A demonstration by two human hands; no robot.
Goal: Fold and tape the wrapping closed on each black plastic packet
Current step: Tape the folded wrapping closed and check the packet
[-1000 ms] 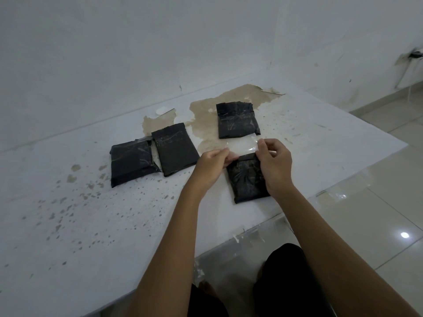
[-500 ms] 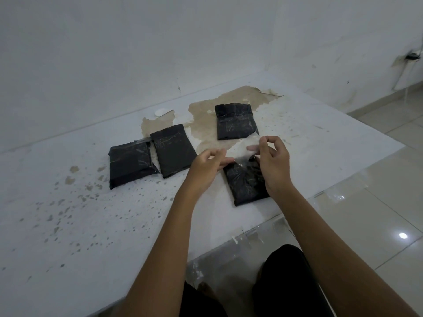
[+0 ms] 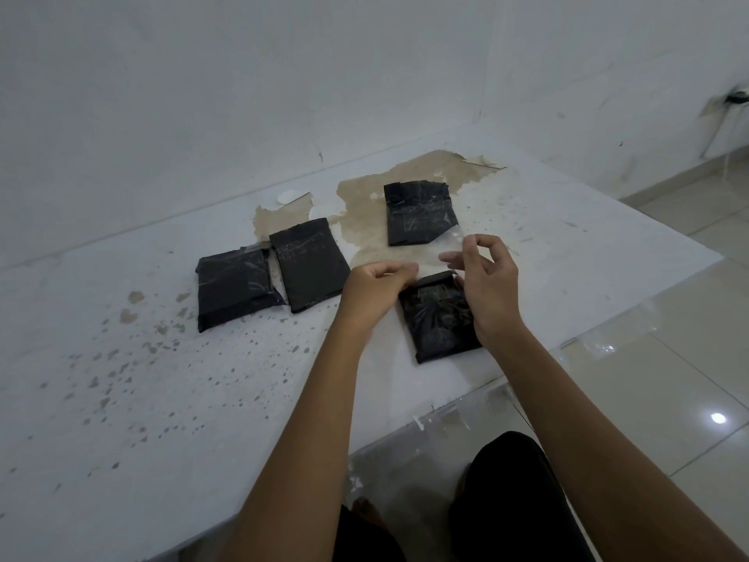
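Four black plastic packets lie on the white table (image 3: 587, 253), whose top is speckled with brown spots and has a big patch where the white surface has peeled to tan. The person works over the nearest packet (image 3: 439, 318), which lies flat close to the table's front edge, its top fold turned toward the wall. The left hand (image 3: 375, 285) hovers at that packet's upper left corner with fingers curled in, pinching one end of a clear strip of tape (image 3: 431, 261). The right hand (image 3: 486, 285) is at the upper right corner, thumb and forefinger pinching the other end while the remaining fingers curl loosely above. The tape stretches between the two hands just over the packet's folded top edge; I can't tell whether it touches the plastic. Just beyond the hands sits a second packet (image 3: 419, 212) on the tan patch. Off to the left, two more lie side by side, touching: the middle packet (image 3: 310, 263) and the far-left packet (image 3: 235, 288), which shows shiny tape across it.
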